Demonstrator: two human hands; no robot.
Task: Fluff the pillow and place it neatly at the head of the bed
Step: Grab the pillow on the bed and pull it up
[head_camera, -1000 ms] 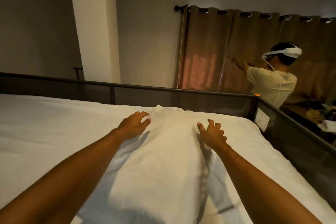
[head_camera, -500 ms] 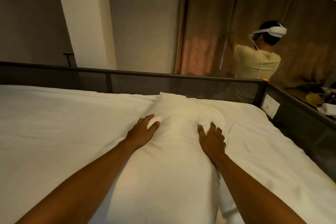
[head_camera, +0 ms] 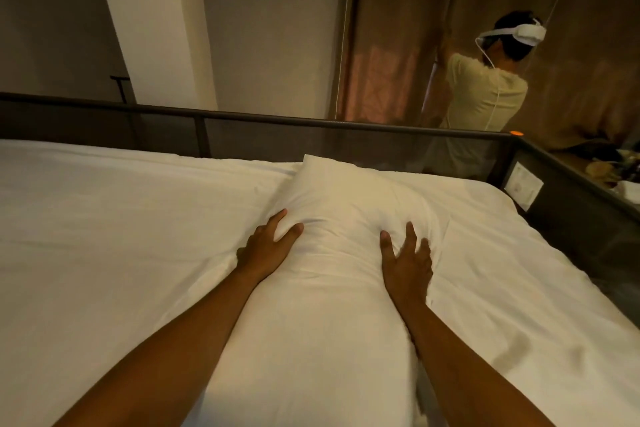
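The white pillow (head_camera: 332, 253) lay lengthwise on the bed (head_camera: 121, 236), its far end close to the dark rail (head_camera: 263, 121) at the head of the bed. Both arms were stretched out along it. The left hand (head_camera: 268, 246) was pressed against the left side of the pillow, the thumb on top and the fingers (head_camera: 273, 218) curled into the fabric, so its grip was closed on the pillow's edge. The right hand (head_camera: 407, 258) lay on the right side, fingers spread and pushed into the soft cover; it was flat and open, pressing and not holding. Between the two hands the pillow was squeezed narrow and full of folds. Behind the rail another person (head_camera: 485, 97) in a pale shirt, with a white headset (head_camera: 516, 33), stood facing the brown curtain (head_camera: 398, 45). A white sheet covered the bed.
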